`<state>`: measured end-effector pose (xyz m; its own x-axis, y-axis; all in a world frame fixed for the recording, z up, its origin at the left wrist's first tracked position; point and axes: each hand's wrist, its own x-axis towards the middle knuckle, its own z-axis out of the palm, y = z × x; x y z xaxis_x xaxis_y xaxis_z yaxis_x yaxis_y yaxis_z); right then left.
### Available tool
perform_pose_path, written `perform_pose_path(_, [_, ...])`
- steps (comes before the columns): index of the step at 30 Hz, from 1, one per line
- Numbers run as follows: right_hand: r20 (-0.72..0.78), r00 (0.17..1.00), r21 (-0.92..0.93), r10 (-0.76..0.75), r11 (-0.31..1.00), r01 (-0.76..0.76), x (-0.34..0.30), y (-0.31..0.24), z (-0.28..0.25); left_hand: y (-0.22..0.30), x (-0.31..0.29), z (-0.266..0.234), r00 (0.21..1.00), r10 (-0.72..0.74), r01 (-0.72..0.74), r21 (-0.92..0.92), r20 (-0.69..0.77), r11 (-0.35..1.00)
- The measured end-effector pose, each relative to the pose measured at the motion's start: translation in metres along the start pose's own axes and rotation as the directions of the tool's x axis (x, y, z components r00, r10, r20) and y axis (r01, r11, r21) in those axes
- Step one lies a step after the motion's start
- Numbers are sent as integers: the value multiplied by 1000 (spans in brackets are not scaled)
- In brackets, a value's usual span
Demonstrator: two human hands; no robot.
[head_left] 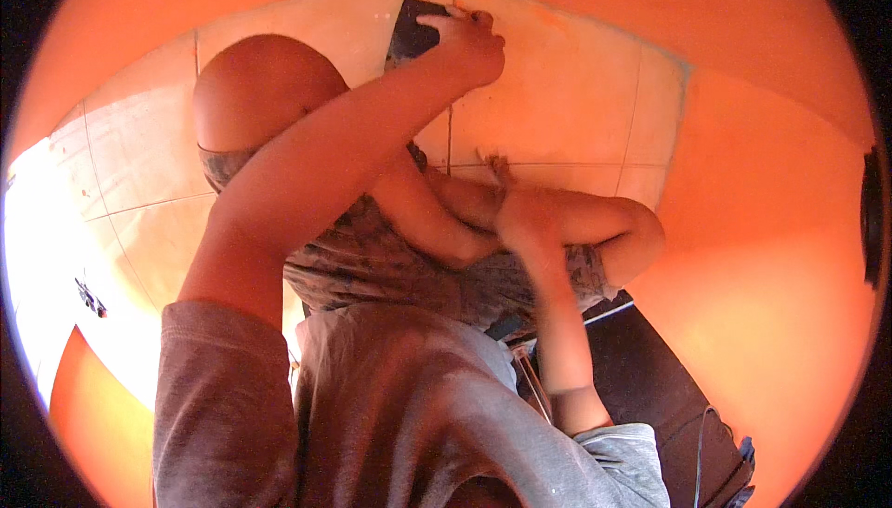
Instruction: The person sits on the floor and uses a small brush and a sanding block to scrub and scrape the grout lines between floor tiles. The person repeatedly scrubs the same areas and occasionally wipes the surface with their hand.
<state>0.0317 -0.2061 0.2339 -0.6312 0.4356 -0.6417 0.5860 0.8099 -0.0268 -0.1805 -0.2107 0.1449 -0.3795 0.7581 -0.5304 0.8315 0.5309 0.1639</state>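
Orange light floods a tiled floor as I look down over my own bent knees. My left hand is stretched far forward, arm nearly straight, fingers curled down onto the near edge of a dark flat rectangular piece that lies against a grout line at the top of the view. The piece runs with its long axis roughly away from me, tilted slightly to the left, and only its left part shows past my knuckles. My right hand sits much closer in, tucked against my right knee; its fingers appear folded, but I cannot tell whether they pinch anything. So the dark piece lies ahead and a little left of centre, touching the left hand, well apart from the right. Grey sleeves and patterned shorts fill the foreground.
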Motion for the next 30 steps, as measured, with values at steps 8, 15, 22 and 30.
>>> perform_pose_path(8, [100,984,-84,-145,985,154,25,100,14,0,1,-15,998,41,-37,-81,48,996])
perform_pose_path(15, [184,963,-441,-196,859,259,47,101,-72,-2,-7,-27,994,-21,24,-33,104,999])
perform_pose_path(22, [118,982,-462,-146,867,185,62,97,-28,8,-7,-40,990,-3,9,-40,140,999])
perform_pose_path(30, [120,990,-396,79,918,-26,60,109,-37,5,-4,-37,986,-4,5,-4,168,1000])
